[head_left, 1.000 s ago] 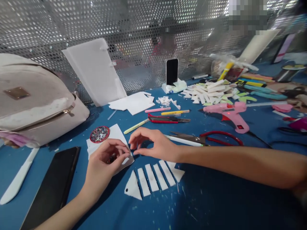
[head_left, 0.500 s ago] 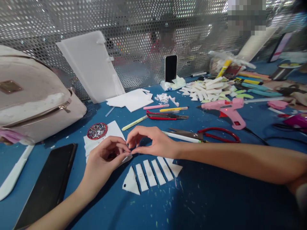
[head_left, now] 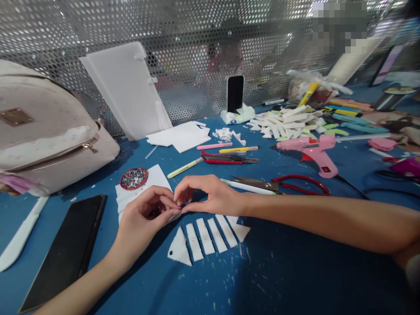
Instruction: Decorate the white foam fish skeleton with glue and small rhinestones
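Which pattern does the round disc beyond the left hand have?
The disc has multicoloured speckles, edged red, in the head view.

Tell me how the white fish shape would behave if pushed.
The white fish shape probably wouldn't move as one: gaps separate its head, strips and tail. Each piece looks thin, so it is likely light and easily nudged. All lie flat on the blue table, so they would more likely slide than roll.
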`<state>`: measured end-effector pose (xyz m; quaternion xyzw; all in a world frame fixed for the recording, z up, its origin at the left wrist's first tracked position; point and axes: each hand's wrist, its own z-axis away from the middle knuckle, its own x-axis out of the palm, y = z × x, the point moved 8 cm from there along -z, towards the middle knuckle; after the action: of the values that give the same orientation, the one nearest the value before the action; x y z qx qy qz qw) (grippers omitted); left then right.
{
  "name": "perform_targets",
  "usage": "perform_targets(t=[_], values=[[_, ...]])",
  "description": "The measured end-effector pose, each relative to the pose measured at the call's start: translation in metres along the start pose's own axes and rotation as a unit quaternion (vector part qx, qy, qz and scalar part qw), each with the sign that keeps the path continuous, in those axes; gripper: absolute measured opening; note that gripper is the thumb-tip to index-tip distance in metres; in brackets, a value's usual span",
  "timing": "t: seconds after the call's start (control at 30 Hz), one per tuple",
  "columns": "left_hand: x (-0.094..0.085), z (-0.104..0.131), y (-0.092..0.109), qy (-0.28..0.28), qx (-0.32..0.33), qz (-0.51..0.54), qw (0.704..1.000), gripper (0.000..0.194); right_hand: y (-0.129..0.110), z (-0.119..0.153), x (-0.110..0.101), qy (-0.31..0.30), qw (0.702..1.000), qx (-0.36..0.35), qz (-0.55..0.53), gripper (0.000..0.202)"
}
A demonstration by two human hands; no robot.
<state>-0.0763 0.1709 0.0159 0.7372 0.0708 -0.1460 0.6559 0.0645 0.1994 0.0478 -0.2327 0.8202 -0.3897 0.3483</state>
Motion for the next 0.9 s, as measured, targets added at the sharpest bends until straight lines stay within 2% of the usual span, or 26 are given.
perform_targets(t=[0.3,0.47,0.9], values=[[-0.001,0.003,0.005,0.008,0.011,-0.004,1.0,0.02,-0.007,0.003,0.005,-0.02,0.997,-0.053,0.049,0.014],[-0.003,0.002,0.006,0.013,0.017,-0.012,1.0,0.018,-0.009,0.003,0.004,-0.012,0.997,-0.061,0.054,0.014],[-0.012,0.005,0.012,0.083,0.053,-0.013,0.995,0.016,0.006,0.002,-0.007,0.057,0.994,0.01,-0.089,0.023]])
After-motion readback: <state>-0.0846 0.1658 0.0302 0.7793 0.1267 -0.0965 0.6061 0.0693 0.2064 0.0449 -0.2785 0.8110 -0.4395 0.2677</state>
